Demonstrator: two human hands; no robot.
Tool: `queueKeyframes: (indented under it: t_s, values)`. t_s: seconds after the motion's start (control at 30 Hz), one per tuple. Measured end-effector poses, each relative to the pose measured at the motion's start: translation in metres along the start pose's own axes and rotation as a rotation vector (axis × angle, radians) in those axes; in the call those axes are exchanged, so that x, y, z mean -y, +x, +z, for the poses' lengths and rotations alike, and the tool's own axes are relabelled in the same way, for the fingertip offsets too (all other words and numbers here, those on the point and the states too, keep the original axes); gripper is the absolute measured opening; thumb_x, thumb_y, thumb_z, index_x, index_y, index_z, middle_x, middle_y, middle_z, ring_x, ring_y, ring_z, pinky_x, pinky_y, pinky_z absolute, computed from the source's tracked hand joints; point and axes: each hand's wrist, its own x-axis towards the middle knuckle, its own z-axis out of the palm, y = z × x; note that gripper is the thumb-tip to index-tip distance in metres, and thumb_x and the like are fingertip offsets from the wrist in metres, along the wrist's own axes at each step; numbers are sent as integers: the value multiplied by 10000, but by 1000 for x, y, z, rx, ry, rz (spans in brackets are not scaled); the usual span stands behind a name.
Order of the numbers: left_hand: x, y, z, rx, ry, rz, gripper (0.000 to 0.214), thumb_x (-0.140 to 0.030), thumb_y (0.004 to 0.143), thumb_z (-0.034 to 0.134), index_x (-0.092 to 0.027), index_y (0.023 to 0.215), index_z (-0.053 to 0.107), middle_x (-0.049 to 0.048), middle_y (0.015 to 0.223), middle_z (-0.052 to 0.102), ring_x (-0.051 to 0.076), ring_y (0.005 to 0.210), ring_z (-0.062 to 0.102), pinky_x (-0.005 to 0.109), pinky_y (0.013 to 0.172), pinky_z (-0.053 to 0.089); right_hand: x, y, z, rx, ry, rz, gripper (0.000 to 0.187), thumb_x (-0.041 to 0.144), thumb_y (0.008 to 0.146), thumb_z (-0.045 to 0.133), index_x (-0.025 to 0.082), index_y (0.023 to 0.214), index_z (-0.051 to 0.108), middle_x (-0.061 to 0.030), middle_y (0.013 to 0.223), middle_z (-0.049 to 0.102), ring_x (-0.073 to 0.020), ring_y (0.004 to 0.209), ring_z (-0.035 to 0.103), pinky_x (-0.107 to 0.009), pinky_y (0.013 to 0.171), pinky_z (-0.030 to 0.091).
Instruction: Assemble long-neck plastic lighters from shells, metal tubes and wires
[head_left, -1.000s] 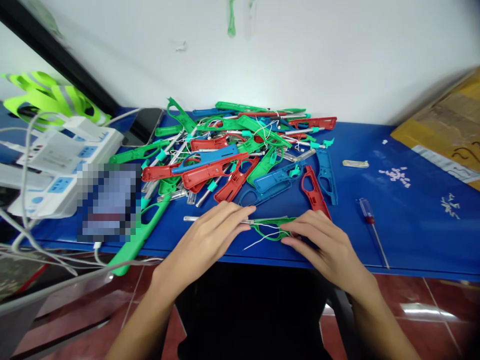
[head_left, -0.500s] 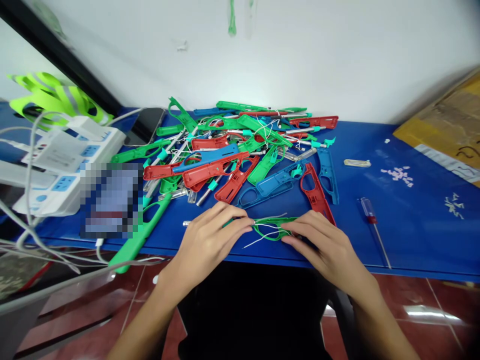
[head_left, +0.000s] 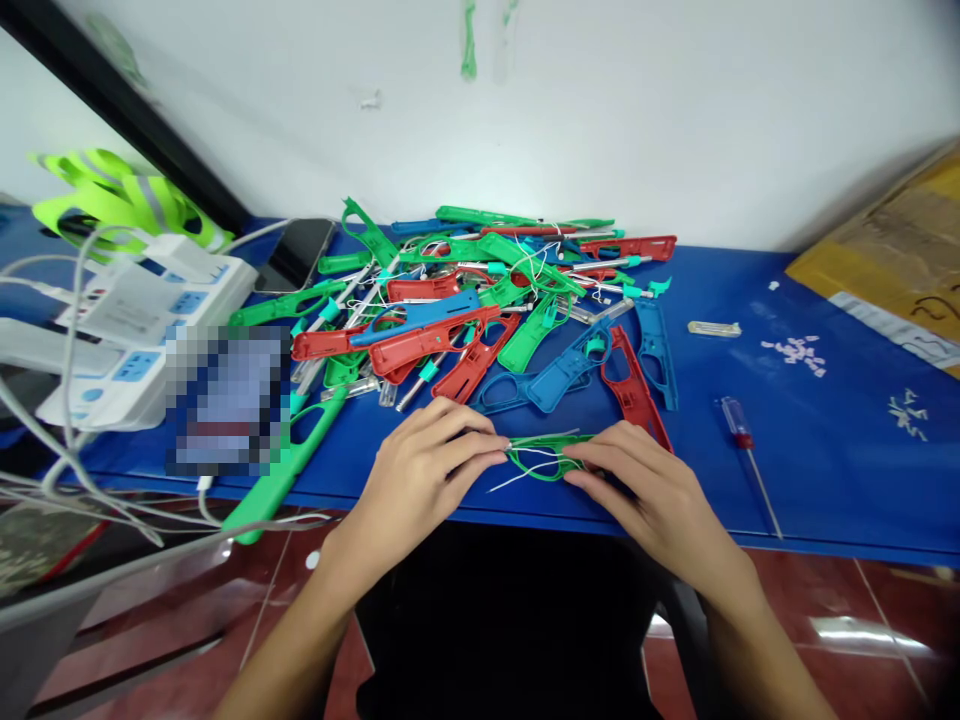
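Observation:
A green lighter casing half lies between my hands near the table's front edge. Thin white wires run across it, and one loose end points left. My left hand pinches the left end, where a small metallic bit shows at the fingertips; the fingers hide the rest. On the other side, my right hand closes its thumb and fingers on the casing's right end, covering most of it. Just beyond my hands are a blue casing half and a red casing half.
Red, green and blue casing halves with metal rods are heaped at the back. To the right are a screwdriver, small pale pieces and a cardboard box. A power strip, phone and cables occupy the left.
The camera view has shifted slightly. A blue casing half at the pile's front has swung and slid a little, uncovering another beneath. Both hands stay almost still on the green casing.

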Motion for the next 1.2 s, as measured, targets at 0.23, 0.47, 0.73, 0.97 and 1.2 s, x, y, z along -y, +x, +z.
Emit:
queueKeyframes:
  t_s: [0.23, 0.47, 0.73, 0.97, 1.2]
  values:
    - [1, 6, 9, -15, -102, -111, 66, -300, 1003, 800, -280, 1043, 848, 1, 1033, 828, 193, 894, 657, 351, 811, 547, 1, 1, 0, -14, 48, 46, 150, 225, 1086, 683, 225, 1235, 700, -51, 1074, 768, -186, 939, 705, -332, 874, 584]
    - [-5, 6, 3, 22, -129, -190, 33, -238, 1027, 780, -255, 1004, 797, -4, 1046, 813, 189, 943, 705, 375, 898, 541, 2, 5, -2, 6, 100, 73, 128, 232, 1085, 686, 220, 1208, 719, -51, 1048, 773, -183, 946, 725, -319, 859, 613]
    - [-12, 10, -2, 69, -54, -185, 60, -195, 1039, 747, -236, 996, 747, -8, 1035, 795, 197, 921, 677, 374, 868, 527, 3, 5, -1, 8, 91, 93, 144, 274, 1098, 669, 229, 1224, 724, -58, 1038, 772, -199, 934, 734, -338, 855, 631]
    - [-13, 9, 1, 97, -19, -192, 49, -218, 1055, 728, -233, 1012, 745, 10, 1058, 768, 211, 929, 634, 389, 881, 510, 4, 17, -14, 2, -130, 11, 301, 147, 1111, 582, 225, 1382, 685, -101, 1175, 730, -205, 1019, 719, -343, 898, 610]
    - [-15, 8, 3, 75, 13, -203, 78, -241, 1063, 725, -253, 1004, 775, 12, 1050, 773, 218, 933, 632, 408, 899, 493, -24, 63, -34, 287, -570, -370, 313, 82, 1034, 655, 244, 1262, 794, -85, 1397, 770, -286, 1140, 663, -439, 905, 536]
